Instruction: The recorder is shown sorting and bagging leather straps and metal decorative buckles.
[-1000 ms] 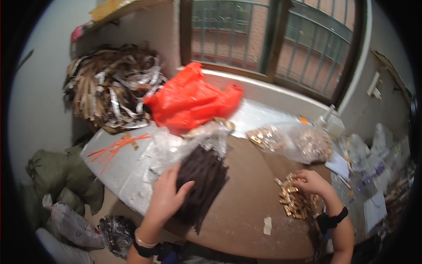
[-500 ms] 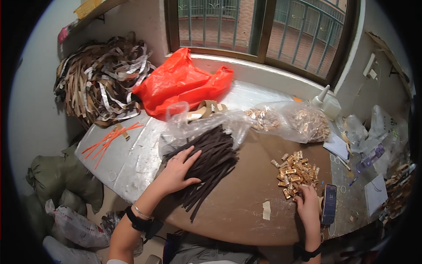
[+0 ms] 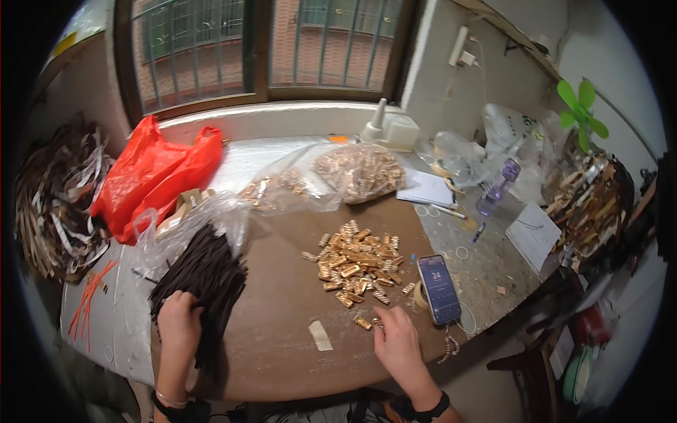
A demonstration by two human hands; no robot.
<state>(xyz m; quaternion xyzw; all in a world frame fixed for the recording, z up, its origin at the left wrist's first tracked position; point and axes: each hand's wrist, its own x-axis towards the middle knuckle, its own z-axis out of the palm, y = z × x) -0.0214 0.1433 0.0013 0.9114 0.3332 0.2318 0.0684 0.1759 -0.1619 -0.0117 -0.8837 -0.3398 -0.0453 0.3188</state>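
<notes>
A bundle of long dark brown strips (image 3: pixel 206 271) lies on the left of the brown work surface, partly inside a clear plastic bag (image 3: pixel 224 211). My left hand (image 3: pixel 180 326) rests at the bundle's left edge, its fingers curled closed around a strip; the fingertips are partly hidden. To the right is a heap of small shiny gold metal buckles (image 3: pixel 356 262). Just below that heap, my right hand (image 3: pixel 399 342) pinches one small gold buckle at the table. Another loose gold buckle (image 3: pixel 362 322) lies beside its fingertips.
Behind the heap sits a clear bag of gold pieces (image 3: pixel 361 173). A phone (image 3: pixel 438 289) leans on a tape roll (image 3: pixel 422 295) at the right. A piece of tape (image 3: pixel 319 335) is stuck near the front. Orange strips (image 3: pixel 88 299) and a red bag (image 3: pixel 151 180) are at left.
The view has swung to the right. My left hand, earlier spread flat on the strips, is now curled at their edge. My right hand has drawn a buckle away from the heap toward me.
</notes>
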